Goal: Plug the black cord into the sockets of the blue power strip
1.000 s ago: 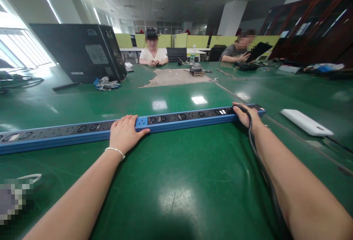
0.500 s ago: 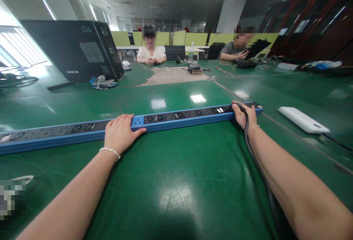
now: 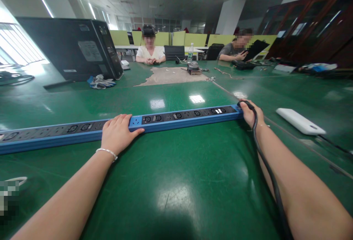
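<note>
A long blue power strip [image 3: 176, 123] with black sockets lies across the green table [image 3: 176, 159]. My left hand [image 3: 117, 131] grips it near the blue socket, fingers over the far side and thumb along the near edge. At the strip's right end, my right hand [image 3: 250, 113] is closed round that end and the black cable [image 3: 257, 131], which runs down along my right forearm. The fingertips on the far side of the end are partly hidden.
A white power bank [image 3: 300, 121] with a dark cable lies at right. Back left stand a black computer case [image 3: 71, 48] and gloves [image 3: 101, 81]. Two people [image 3: 150, 54] [image 3: 231, 51] sit across the table, near a bottle [image 3: 190, 53] and a round dark device [image 3: 193, 67].
My right hand has shifted slightly right along the strip to its end, with the cable. The dark end section beyond it no longer shows. My left hand keeps its grip.
</note>
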